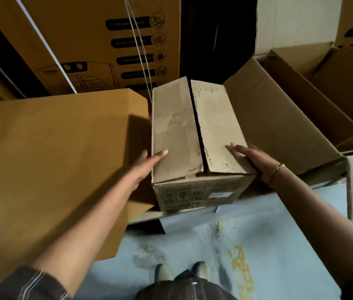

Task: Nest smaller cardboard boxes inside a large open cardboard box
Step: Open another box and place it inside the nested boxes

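A small, worn cardboard box (195, 135) with its two top flaps closed sits in the middle of the head view, between the raised flaps of a larger box. My left hand (147, 163) grips its left side with the thumb on the top flap. On the opposite side my right hand (251, 156), with a gold bracelet at the wrist, holds the right edge with fingers resting on top. The large box's left flap (52, 159) spreads wide to the left and its right flap (279, 122) slants up on the right. The large box's inside is hidden.
A tall printed orange carton (106, 40) with white strapping stands behind. Another open cardboard box (333, 89) lies at the right rear. The floor (257, 245) is pale blue with yellow stains. My shoes (182, 271) are at the bottom centre.
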Demonstrator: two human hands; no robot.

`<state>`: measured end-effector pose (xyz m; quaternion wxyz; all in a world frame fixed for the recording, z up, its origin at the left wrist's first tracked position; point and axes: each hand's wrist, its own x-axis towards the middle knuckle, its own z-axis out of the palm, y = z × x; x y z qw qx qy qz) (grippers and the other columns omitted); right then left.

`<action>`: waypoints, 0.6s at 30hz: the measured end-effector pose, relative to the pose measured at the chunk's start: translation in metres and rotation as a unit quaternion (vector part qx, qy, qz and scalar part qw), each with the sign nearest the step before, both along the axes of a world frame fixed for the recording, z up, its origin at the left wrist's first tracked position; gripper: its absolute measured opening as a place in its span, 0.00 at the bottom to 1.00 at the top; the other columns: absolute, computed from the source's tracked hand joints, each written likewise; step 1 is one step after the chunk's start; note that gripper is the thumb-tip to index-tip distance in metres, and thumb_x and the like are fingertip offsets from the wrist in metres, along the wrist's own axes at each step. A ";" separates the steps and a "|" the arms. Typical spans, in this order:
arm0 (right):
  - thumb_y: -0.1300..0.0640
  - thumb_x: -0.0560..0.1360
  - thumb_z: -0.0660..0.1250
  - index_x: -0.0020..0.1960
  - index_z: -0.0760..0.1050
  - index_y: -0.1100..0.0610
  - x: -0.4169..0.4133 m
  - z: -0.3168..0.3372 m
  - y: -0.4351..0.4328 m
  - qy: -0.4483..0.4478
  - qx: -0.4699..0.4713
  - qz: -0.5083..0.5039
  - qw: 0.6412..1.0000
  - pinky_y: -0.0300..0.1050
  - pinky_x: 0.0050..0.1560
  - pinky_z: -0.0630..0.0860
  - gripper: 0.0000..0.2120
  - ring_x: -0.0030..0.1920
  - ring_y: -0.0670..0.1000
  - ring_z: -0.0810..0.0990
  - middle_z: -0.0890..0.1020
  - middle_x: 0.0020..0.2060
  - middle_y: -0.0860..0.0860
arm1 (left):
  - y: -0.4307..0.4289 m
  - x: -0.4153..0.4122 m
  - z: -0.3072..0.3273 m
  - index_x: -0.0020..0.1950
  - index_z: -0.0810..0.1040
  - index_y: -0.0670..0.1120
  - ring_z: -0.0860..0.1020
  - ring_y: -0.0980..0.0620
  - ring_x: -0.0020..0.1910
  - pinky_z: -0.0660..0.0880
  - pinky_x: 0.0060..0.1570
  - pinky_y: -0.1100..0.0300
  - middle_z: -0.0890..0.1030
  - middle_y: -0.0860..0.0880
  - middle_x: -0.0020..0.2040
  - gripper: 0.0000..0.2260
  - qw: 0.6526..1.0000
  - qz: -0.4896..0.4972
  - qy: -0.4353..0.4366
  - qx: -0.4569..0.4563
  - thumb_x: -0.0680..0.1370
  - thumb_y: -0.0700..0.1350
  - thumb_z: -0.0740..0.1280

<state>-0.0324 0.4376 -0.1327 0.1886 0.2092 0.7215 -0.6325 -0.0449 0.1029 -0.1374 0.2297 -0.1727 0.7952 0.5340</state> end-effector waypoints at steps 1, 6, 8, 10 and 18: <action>0.38 0.65 0.77 0.65 0.72 0.57 -0.001 0.001 -0.004 -0.005 -0.004 0.001 1.000 0.49 0.48 0.81 0.36 0.49 0.56 0.85 0.85 0.51 0.55 | 0.005 0.002 -0.004 0.82 0.52 0.48 0.61 0.45 0.78 0.58 0.75 0.50 0.60 0.47 0.80 0.51 0.999 0.019 -0.019 0.039 0.69 0.70 0.70; 0.32 0.49 0.82 0.68 0.72 0.54 0.000 -0.010 -0.010 0.006 -0.002 -0.028 1.000 0.55 0.56 0.81 0.53 0.51 0.56 0.86 0.85 0.54 0.55 | 0.008 -0.005 -0.037 0.79 0.60 0.52 0.73 0.43 0.70 0.70 0.69 0.44 0.71 0.47 0.74 0.66 0.987 0.101 -0.025 0.123 0.46 0.75 0.78; 0.32 0.48 0.82 0.67 0.71 0.51 0.007 0.001 -0.018 0.014 0.001 -0.026 1.000 0.54 0.53 0.82 0.53 0.50 0.56 0.86 0.84 0.55 0.55 | 0.009 0.003 -0.026 0.79 0.60 0.51 0.75 0.43 0.67 0.72 0.67 0.44 0.73 0.47 0.72 0.63 0.985 0.112 -0.009 0.130 0.49 0.73 0.79; 0.35 0.53 0.81 0.66 0.71 0.50 0.013 0.010 -0.021 0.035 -0.004 -0.037 0.999 0.47 0.46 0.83 0.46 0.47 0.53 0.87 0.84 0.54 0.53 | 0.011 0.006 -0.010 0.79 0.60 0.50 0.75 0.43 0.67 0.71 0.68 0.43 0.73 0.47 0.72 0.60 0.985 0.113 0.018 0.128 0.53 0.70 0.79; 0.50 0.70 0.78 0.66 0.70 0.51 0.014 0.090 -0.003 0.209 -0.030 -0.103 0.972 0.47 0.48 0.83 0.29 0.48 0.50 0.86 0.83 0.56 0.53 | 0.039 -0.005 0.098 0.70 0.68 0.50 0.81 0.49 0.54 0.80 0.56 0.48 0.80 0.50 0.60 0.36 0.962 0.098 0.202 0.158 0.68 0.59 0.78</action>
